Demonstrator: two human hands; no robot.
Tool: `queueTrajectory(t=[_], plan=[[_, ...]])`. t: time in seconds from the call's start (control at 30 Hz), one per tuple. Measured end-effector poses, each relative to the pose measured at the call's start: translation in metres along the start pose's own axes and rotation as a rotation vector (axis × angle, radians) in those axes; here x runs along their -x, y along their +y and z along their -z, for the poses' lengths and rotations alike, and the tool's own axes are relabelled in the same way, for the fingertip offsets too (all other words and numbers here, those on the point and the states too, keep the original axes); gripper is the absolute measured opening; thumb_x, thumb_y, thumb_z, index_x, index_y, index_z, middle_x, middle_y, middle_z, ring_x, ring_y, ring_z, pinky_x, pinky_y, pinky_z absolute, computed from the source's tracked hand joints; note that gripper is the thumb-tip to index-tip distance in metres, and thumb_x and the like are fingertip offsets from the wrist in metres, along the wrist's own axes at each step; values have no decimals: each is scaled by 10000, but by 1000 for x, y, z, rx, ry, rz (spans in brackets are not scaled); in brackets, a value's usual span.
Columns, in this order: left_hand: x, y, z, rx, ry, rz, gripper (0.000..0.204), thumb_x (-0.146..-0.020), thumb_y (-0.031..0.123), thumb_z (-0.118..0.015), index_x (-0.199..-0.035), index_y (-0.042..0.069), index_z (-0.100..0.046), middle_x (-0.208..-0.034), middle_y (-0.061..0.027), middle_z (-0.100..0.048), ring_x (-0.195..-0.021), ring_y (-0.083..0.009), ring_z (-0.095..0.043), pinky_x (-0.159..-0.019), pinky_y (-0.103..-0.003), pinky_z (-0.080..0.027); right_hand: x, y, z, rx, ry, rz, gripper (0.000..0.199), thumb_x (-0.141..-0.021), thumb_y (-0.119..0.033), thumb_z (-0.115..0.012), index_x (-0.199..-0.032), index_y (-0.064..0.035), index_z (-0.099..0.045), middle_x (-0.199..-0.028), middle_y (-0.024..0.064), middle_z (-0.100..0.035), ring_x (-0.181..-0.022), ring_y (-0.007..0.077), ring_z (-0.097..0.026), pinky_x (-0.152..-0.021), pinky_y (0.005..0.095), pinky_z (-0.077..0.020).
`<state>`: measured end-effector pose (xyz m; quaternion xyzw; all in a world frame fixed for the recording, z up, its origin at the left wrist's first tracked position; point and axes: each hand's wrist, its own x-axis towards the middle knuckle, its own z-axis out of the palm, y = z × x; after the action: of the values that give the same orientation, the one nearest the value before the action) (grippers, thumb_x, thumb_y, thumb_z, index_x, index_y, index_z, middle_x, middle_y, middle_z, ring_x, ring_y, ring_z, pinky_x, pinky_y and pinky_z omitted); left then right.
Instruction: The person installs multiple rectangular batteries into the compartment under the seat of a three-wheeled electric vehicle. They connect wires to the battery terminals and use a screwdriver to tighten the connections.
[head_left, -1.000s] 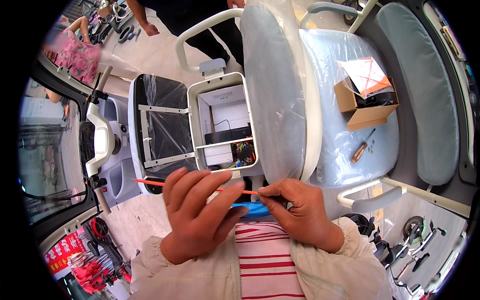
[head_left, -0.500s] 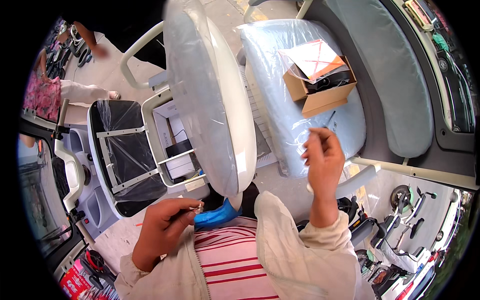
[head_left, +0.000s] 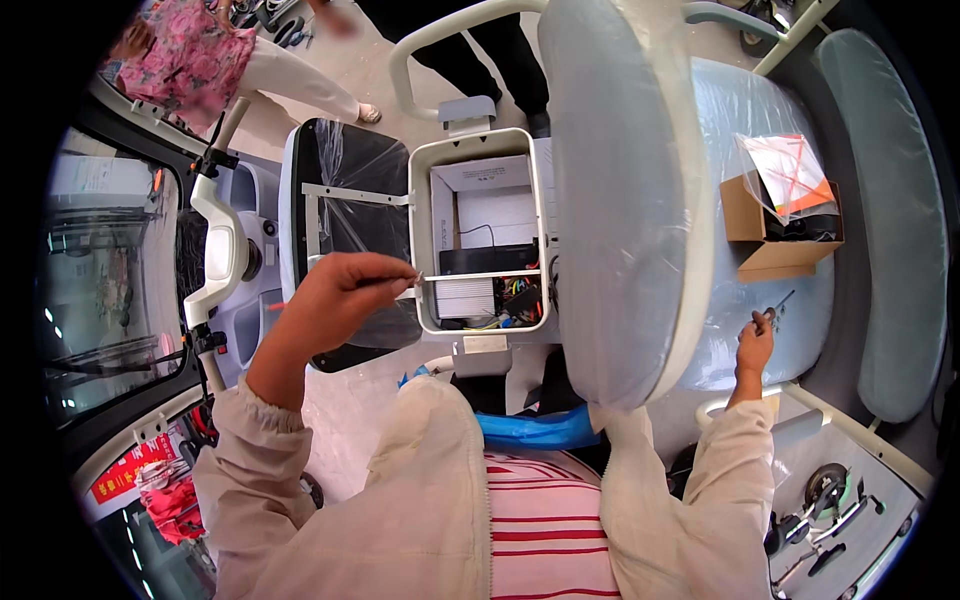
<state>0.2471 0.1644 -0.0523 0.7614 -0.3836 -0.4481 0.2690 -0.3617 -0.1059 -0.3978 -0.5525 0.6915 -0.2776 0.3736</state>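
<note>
My left hand point(head_left: 340, 305) is over the near left corner of the open seat compartment point(head_left: 422, 215). Its thumb and fingertips pinch a tiny metallic piece point(head_left: 418, 279), too small to name for sure. Inside the compartment are a white box lining point(head_left: 490, 175), a black box point(head_left: 488, 260), a finned silver controller point(head_left: 466, 298) and coloured wires point(head_left: 520, 298). Out to the right, my right hand point(head_left: 754, 352) has its fingers closed on the handle end of a screwdriver point(head_left: 788, 298). The shaft points away over the plastic-wrapped seat; small bits show beside the fingers.
A tilted-up, plastic-covered seat point(head_left: 630, 200) stands between my hands. An open cardboard box point(head_left: 780, 258) rests on the rear seat point(head_left: 730, 120). Handlebars point(head_left: 222, 245) are at left. Two other people stand beyond, one in white trousers point(head_left: 300, 80). Blue plastic point(head_left: 535, 430) hangs before me.
My view has swung left. My left hand has moved from near my lap to above the compartment's edge. My right hand has reached down and closed on the screwdriver lying on the rear seat.
</note>
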Motion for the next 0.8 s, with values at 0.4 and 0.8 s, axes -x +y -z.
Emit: queueTrajectory(t=[0.4, 0.8], plan=[[-237, -224, 16, -1151, -475, -102, 144, -847, 267, -690, -951, 301, -785, -897, 16, -739, -883, -227, -695, -717, -372, -537, 325, -419, -55, -497, -48, 466, 236, -918, -244, -564, -1076, -69, -564, -1243, 247, -539, -750, 131, -499, -588, 219, -402], [-316, -369, -57, -1143, -646, -226, 135, -779, 250, -693, -870, 290, -783, -877, 22, -738, -872, -228, -701, -717, -384, -524, 313, -353, -398, 272, -755, 12, 399, -873, -83, -626, -1270, -67, -588, -1066, 232, -594, -932, 407, -608, -850, 429, -504]])
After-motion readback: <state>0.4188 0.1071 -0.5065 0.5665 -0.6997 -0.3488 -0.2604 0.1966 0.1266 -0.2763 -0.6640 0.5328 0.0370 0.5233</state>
